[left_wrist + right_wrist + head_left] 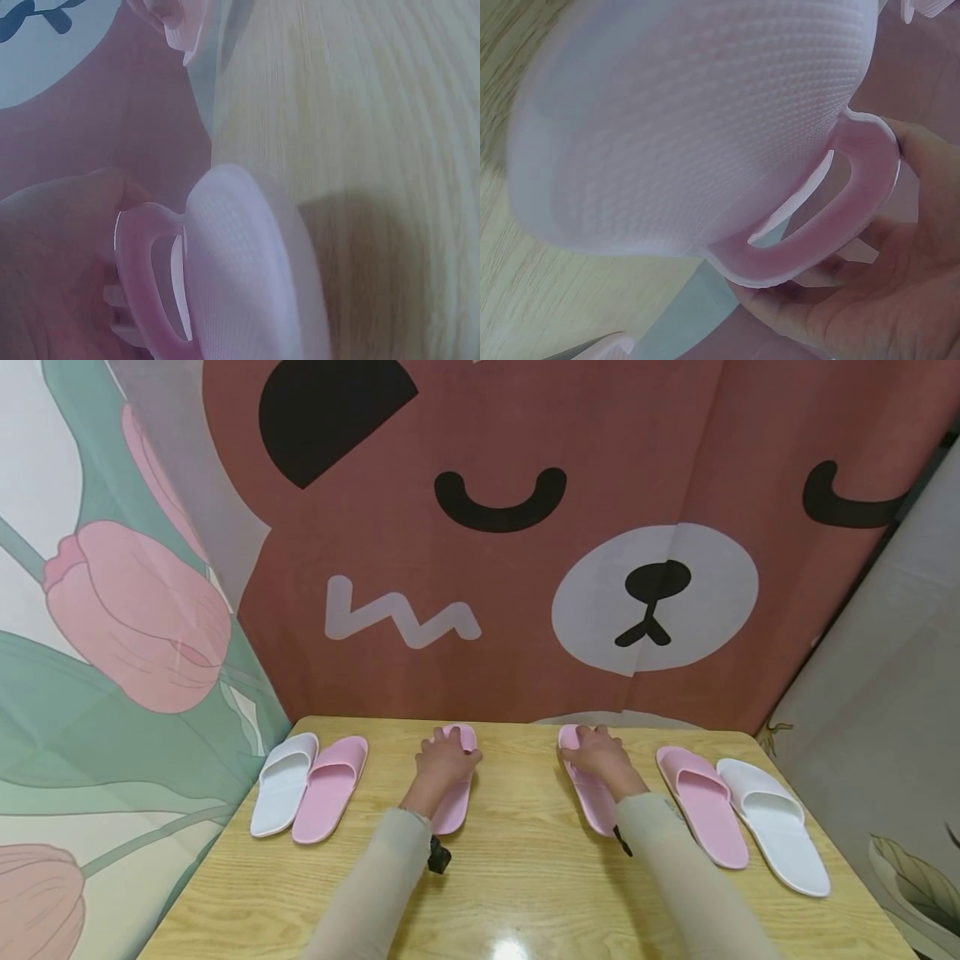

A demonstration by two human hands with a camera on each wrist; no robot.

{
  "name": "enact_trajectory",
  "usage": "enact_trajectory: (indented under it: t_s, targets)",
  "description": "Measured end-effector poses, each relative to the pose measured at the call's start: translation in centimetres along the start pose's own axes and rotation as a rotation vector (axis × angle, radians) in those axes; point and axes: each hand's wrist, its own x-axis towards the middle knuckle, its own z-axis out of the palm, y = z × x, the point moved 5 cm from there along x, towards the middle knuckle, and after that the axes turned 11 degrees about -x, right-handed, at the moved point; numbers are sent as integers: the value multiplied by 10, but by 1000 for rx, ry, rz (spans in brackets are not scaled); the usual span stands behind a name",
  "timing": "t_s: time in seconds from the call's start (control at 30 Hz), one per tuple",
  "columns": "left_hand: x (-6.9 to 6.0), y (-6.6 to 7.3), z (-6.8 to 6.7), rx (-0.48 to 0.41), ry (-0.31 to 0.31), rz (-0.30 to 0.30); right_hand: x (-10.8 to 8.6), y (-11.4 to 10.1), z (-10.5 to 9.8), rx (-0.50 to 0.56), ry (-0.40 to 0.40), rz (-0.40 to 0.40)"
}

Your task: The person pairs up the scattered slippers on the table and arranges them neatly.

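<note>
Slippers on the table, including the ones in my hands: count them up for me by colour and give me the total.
Pink slippers: 4
White slippers: 2
Total: 6

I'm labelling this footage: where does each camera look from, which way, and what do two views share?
Head: head-worn, facing forward and down at the table and bear print; left hand, right hand and sleeves show.
Left wrist: on that wrist, facing a pink slipper; left hand at left, right hand partly at top.
Right wrist: on that wrist, facing another pink slipper; right hand at right.
Shared: head and left wrist both show both hands.
</note>
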Motion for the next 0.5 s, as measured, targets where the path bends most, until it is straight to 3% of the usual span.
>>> enact_trajectory:
  t_s: [0.5]
  targets:
    - [0,15,9,1,2,25,1,-12,-4,20,-5,5]
